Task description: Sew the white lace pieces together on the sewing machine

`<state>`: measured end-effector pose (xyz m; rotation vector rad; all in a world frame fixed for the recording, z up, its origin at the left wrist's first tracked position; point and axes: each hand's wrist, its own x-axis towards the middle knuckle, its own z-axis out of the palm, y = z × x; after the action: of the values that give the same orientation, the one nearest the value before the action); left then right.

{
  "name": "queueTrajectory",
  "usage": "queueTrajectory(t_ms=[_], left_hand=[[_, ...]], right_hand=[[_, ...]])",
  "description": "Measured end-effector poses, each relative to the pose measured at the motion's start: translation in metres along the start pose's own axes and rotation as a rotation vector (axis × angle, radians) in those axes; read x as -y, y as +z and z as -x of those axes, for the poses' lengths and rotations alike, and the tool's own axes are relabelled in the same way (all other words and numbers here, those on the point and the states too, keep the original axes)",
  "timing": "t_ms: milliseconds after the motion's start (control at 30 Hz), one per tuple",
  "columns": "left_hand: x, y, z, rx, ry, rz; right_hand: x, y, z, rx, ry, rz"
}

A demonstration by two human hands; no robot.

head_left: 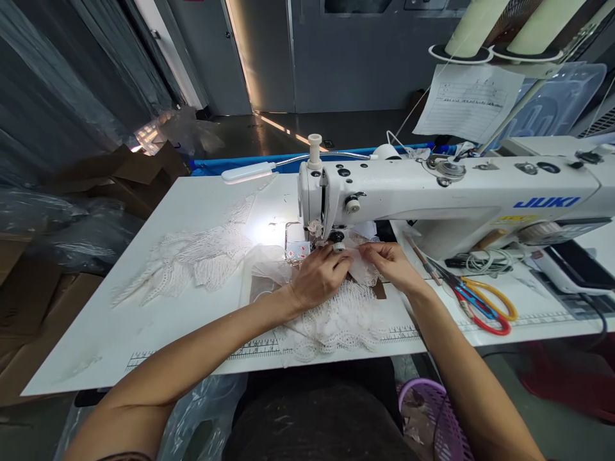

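Far left on the white table [86, 346], a loose lace piece [206, 256] lies spread, well apart from my hands; its scalloped edge could catch if dragged toward the work. Right of it, a lamp [247, 173] lights the bare tabletop. Next, sheer fabric [269, 262] lies puckered beside the needle plate [298, 250]; a fold slipping beneath the rest might be caught in the stitching. My left hand [323, 275] is bent low over this fabric, its fingers close together just beside the presser foot area. The fingertips are partly hidden, so I cannot tell whether they pinch or only press; too near the needle, they would risk a prick. Below, on the near side, ruffled lace [336, 320] spreads to the table's near edge, where its weight could pull the layers askew. My right hand [389, 262] pinches the sheer fabric between thumb and forefinger; an uneven tug here might stretch or tear so thin a cloth. Farther right, under the arm of the sewing machine [456, 192], yellow-handled scissors [502, 299] lie near my right forearm, which could knock them if swung outward.
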<state>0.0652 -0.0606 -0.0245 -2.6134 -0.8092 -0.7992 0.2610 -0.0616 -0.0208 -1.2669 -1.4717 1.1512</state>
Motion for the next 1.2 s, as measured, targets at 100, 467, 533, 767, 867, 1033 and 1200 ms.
queueTrajectory(t_ms=[100, 467, 533, 767, 867, 1033, 1200], left_hand=[[-0.001, 0.004, -0.005, 0.082, 0.025, 0.014], [-0.011, 0.0, -0.016, 0.214, -0.02, 0.029], [-0.012, 0.002, -0.016, 0.169, 0.017, 0.047], [-0.009, 0.02, -0.018, 0.353, -0.048, 0.14], [-0.007, 0.023, -0.019, 0.417, -0.082, 0.154], [-0.005, 0.02, -0.021, 0.443, -0.056, 0.165], [-0.005, 0.018, -0.023, 0.455, -0.08, 0.17]], right_hand=[[-0.004, 0.0, -0.004, -0.097, 0.009, -0.035], [-0.003, -0.004, -0.011, -0.309, 0.025, -0.182], [-0.002, -0.003, -0.01, -0.298, 0.029, -0.195], [0.002, -0.007, -0.009, -0.395, -0.045, -0.235], [0.003, -0.015, -0.009, -0.499, -0.114, -0.263], [0.006, -0.024, -0.008, -0.599, -0.198, -0.317], [0.007, -0.019, -0.002, -0.699, -0.263, -0.389]])
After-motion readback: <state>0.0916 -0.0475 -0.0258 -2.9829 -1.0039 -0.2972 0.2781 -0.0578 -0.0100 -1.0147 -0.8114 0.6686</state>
